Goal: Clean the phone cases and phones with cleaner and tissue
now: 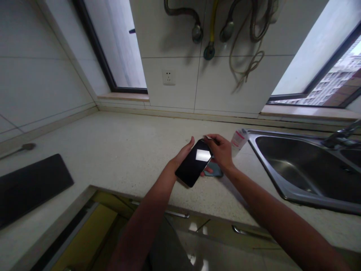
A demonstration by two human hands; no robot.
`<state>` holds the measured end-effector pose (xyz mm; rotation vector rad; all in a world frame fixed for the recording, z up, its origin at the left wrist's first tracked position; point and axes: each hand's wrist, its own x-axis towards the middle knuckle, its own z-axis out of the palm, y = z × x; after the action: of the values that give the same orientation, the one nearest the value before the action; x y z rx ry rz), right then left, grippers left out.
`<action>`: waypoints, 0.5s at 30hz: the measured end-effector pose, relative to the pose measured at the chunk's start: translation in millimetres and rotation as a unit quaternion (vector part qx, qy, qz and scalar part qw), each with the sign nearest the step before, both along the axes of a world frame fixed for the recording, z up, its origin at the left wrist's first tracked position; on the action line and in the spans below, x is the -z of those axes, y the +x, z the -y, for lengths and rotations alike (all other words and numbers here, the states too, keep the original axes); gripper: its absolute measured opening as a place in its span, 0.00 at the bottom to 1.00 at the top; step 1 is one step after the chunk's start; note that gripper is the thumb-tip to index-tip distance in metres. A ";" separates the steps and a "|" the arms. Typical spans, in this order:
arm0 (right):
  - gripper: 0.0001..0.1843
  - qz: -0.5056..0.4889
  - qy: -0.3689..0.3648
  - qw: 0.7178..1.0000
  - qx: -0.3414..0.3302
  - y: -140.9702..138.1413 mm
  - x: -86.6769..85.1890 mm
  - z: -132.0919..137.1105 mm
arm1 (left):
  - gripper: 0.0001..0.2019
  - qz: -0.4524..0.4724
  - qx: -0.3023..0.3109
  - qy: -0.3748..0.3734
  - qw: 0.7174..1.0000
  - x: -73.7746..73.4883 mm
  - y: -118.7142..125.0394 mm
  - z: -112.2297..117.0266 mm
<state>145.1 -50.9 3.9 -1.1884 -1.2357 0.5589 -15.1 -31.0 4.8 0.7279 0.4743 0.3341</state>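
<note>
A black smartphone (192, 165) lies tilted in my left hand (180, 155), its glossy screen up and a bright window reflected in it. My left thumb runs along one side, and fingertips show at the opposite side. At the phone's upper end, my right hand (221, 151) is closed in a pinch on a small white piece (207, 137), which looks like thin tissue or wipe. Below the hands, a blue-grey phone case (214, 170) rests on the counter, partly hidden by fingers. A clear plastic packet with pink stripes (239, 140) stands just right of my right hand.
The pale speckled counter (126, 146) runs along a tiled wall. A steel sink (307, 165) with a faucet (342, 135) is at the right. At the left lie a dark flat panel (34, 188) and a brush-like tool (28, 146). Drawer handles (177, 214) line the front.
</note>
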 end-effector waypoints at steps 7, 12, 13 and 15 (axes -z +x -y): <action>0.12 0.146 0.071 0.983 -0.081 -4.6 -3.2 7.8 | 0.44 -0.028 0.024 0.015 0.999 11.0 0.8 -7.3; 0.14 0.144 0.056 0.986 -0.065 1.5 0.7 3.5 | 0.43 0.007 -0.051 0.011 0.999 17.4 3.3 -18.0; 0.14 0.144 0.052 0.986 -0.063 2.6 2.6 1.9 | 0.43 0.015 -0.068 0.000 0.998 17.0 3.4 -19.8; 0.14 0.139 0.051 0.987 -0.065 4.2 6.4 -1.1 | 0.43 0.029 -0.099 -0.029 0.994 14.7 3.2 -22.1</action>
<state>149.3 -49.7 -2.5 -1.1312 -1.5689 0.4296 -11.9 -8.9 -9.9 0.6148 0.5006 0.5234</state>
